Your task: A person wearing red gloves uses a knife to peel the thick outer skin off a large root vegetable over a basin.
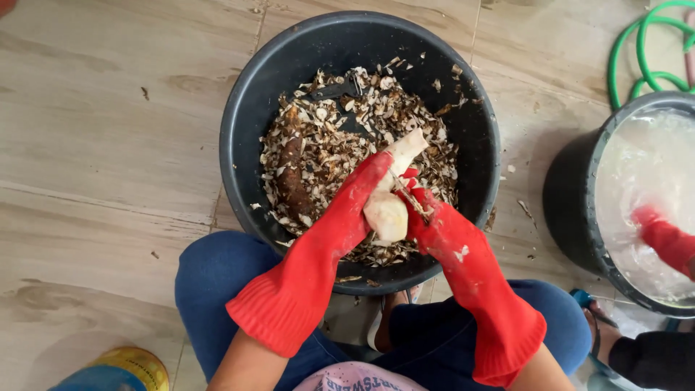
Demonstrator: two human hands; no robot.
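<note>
**Red gloves, pale root over the tub**

Red rubber covers both hands. The left hand wraps around a peeled, cream-coloured root, held over the black tub. The right hand is closed against the root's side; a thin blade seems to sit in its grip, though it is hard to make out. Both forearms angle inward from the knees. Brown peelings fill the tub. Another person's red glove dips into a second tub, cut off at the right edge.
</note>
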